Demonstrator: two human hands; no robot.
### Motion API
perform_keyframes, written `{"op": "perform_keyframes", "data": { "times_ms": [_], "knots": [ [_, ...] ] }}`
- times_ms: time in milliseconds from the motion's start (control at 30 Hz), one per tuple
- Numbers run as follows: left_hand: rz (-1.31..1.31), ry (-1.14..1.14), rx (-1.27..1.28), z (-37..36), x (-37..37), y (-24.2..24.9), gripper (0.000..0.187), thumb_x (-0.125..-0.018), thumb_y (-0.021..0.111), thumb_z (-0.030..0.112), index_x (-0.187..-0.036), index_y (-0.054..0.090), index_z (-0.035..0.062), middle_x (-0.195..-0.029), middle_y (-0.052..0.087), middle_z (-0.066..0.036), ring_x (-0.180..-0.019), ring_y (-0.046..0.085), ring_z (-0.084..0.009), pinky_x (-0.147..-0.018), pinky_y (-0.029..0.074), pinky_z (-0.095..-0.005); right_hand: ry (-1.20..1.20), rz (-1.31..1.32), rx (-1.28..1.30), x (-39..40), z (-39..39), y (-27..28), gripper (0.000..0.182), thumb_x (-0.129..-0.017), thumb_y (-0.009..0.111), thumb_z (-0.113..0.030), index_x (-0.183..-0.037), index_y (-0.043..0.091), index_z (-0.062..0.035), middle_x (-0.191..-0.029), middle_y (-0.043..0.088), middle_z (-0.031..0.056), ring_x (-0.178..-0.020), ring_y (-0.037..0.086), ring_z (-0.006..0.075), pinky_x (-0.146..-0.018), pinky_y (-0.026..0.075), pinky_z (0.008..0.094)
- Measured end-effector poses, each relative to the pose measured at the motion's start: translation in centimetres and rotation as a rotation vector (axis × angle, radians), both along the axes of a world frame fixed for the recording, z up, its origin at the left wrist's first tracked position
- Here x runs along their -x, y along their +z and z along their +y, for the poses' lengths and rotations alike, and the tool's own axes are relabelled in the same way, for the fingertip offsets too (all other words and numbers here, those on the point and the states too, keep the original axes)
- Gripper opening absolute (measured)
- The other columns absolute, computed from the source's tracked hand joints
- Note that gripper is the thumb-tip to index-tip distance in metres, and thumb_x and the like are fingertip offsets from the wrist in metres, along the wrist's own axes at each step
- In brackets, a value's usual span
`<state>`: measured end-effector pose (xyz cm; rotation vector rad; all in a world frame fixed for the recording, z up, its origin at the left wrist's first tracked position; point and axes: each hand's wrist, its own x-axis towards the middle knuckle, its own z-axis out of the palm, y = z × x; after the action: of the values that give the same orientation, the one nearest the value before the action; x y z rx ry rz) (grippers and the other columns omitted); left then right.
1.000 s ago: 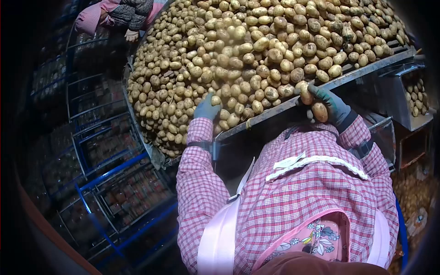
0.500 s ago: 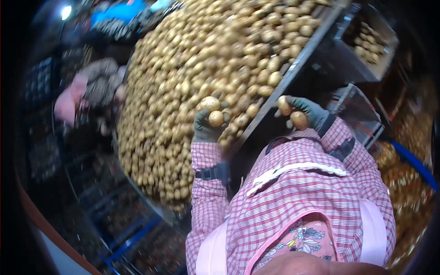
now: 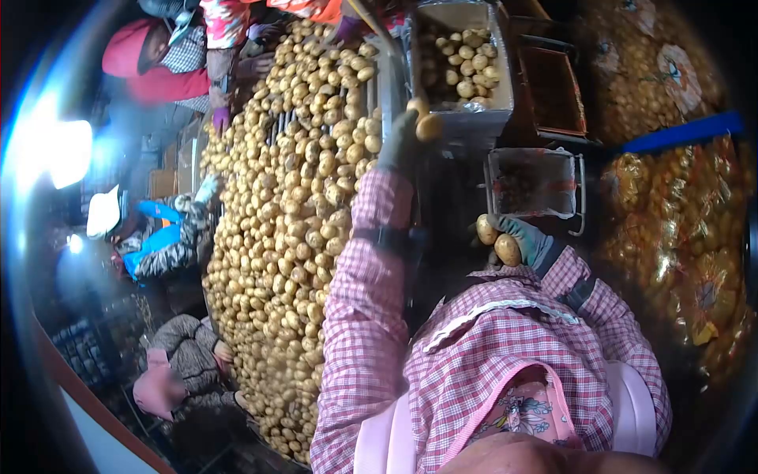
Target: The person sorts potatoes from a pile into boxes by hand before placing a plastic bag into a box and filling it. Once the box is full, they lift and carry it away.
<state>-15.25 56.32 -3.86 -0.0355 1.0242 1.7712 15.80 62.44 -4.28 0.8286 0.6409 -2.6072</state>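
Observation:
My left hand point(image 3: 399, 144), in a grey-green glove, reaches out past the edge of the potato heap. Its fingers are closed around two potatoes point(image 3: 429, 127), close to the near side of a box point(image 3: 474, 120). Nearer my body, my gloved right hand point(image 3: 527, 239) grips two more potatoes point(image 3: 507, 250), one beside the other. A wide heap of potatoes point(image 3: 292, 229) spreads over the sorting table to the left. Several potatoes point(image 3: 472, 62) lie inside the box. Below it stands a smaller bin point(image 3: 530, 175) with a pale liner and dark contents.
Co-workers line the far side of the heap, one in a pink hat point(image 3: 158, 387), another in a white cap point(image 3: 104, 213). Filled net sacks point(image 3: 671, 237) are piled at the right beside a blue bar point(image 3: 685, 133). A reddish-edged crate point(image 3: 553, 91) stands right of the box.
The view has turned to the right. My left hand has gone from above the heap out to the box, still holding its two potatoes. My right hand keeps its two near my body.

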Motion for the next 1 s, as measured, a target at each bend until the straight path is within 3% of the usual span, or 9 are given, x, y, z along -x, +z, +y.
{"op": "perform_keyframes", "data": {
  "times_ms": [67,233,267,333,433,567,733,833,1000],
  "knots": [
    [0.086,0.011,0.173,2.3,0.6,1.7,0.045,-0.098,0.065,0.028,-0.136,0.049,0.0107,-0.104,0.059,-0.006,-0.085,0.062,-0.0201,-0.077,0.055,-0.0332,-0.070,-0.039,-0.011,-0.6,0.5,-0.4,0.052,-0.094,0.069,-0.049,-0.120,0.062,-0.0042,-0.097,0.071,0.0141,-0.058,0.068,0.0229,-0.051,0.059,0.0356],
    [1.187,-0.221,0.101,-5.0,-1.0,1.3,0.040,-0.096,0.063,0.007,-0.136,0.055,0.0025,-0.116,0.065,-0.009,-0.103,0.066,-0.0211,-0.084,0.056,-0.0312,-0.314,0.149,0.031,-2.9,3.2,-1.3,0.057,-0.094,0.068,-0.050,-0.126,0.058,-0.0026,-0.101,0.071,0.0161,-0.060,0.069,0.0242,-0.052,0.060,0.0389],
    [1.878,-0.289,0.196,-7.7,-1.7,3.0,0.039,-0.094,0.062,-0.003,-0.133,0.058,-0.0001,-0.125,0.064,-0.011,-0.111,0.066,-0.0222,-0.089,0.056,-0.0304,-0.315,0.195,-0.066,-3.2,4.8,-2.9,0.061,-0.096,0.065,-0.051,-0.130,0.055,-0.0008,-0.104,0.070,0.0168,-0.061,0.069,0.0240,-0.053,0.061,0.0405],
    [0.253,0.013,0.323,-12.9,-2.7,4.0,0.038,-0.099,0.059,0.004,-0.136,0.056,0.0005,-0.130,0.063,-0.014,-0.118,0.065,-0.0247,-0.092,0.057,-0.0345,-0.412,0.190,-0.149,-3.6,8.2,-5.0,0.061,-0.099,0.060,-0.050,-0.133,0.054,0.0004,-0.109,0.070,0.0170,-0.061,0.068,0.0249,-0.052,0.059,0.0401],
    [0.595,0.031,0.400,-22.3,-3.9,3.7,0.039,-0.104,0.055,0.018,-0.139,0.052,0.0008,-0.123,0.065,-0.013,-0.107,0.068,-0.0224,-0.087,0.059,-0.0351,-0.589,-0.001,-0.383,-2.5,13.8,-3.0,0.048,-0.094,0.070,-0.048,-0.120,0.064,-0.0075,-0.098,0.072,0.0093,-0.056,0.066,0.0217,-0.049,0.054,0.0337],
    [0.268,0.399,0.547,-32.6,-5.9,3.9,0.046,-0.102,0.060,0.030,-0.140,0.054,0.0048,-0.125,0.065,-0.012,-0.101,0.067,-0.0204,-0.086,0.057,-0.0341,-0.324,0.094,-0.666,0.3,27.8,-5.1,0.035,-0.096,0.064,-0.054,-0.097,0.070,-0.0193,-0.061,0.052,-0.0066,-0.047,0.051,0.0087,-0.040,0.038,0.0265],
    [0.161,0.690,0.443,-43.5,-11.1,5.4,0.035,-0.101,0.062,0.025,-0.128,0.060,0.0034,-0.110,0.067,-0.010,-0.085,0.066,-0.0186,-0.072,0.054,-0.0283,-0.294,0.250,-1.258,10.3,30.1,-3.9,0.035,-0.104,0.048,-0.023,-0.135,0.055,-0.0072,-0.123,0.060,0.0087,-0.098,0.065,0.0167,-0.081,0.054,0.0268],
    [0.046,0.909,0.569,-47.7,-14.6,6.0,0.025,-0.098,0.067,0.022,-0.117,0.065,0.0060,-0.098,0.067,-0.005,-0.074,0.063,-0.0135,-0.064,0.050,-0.0260,-0.115,0.254,-1.052,18.9,11.1,3.0,0.042,-0.107,0.038,-0.020,-0.142,0.052,-0.0037,-0.136,0.062,0.0109,-0.100,0.070,0.0168,-0.080,0.059,0.0251],
    [0.033,1.083,0.778,-53.1,-21.5,6.1,0.030,-0.100,0.063,0.026,-0.121,0.067,0.0053,-0.098,0.070,-0.007,-0.076,0.068,-0.0132,-0.066,0.057,-0.0239,0.499,0.462,-0.839,25.9,-14.7,5.1,0.029,-0.096,0.069,-0.029,-0.114,0.071,-0.0063,-0.083,0.064,-0.0034,-0.064,0.057,0.0041,-0.055,0.045,0.0210]
  ]
}}
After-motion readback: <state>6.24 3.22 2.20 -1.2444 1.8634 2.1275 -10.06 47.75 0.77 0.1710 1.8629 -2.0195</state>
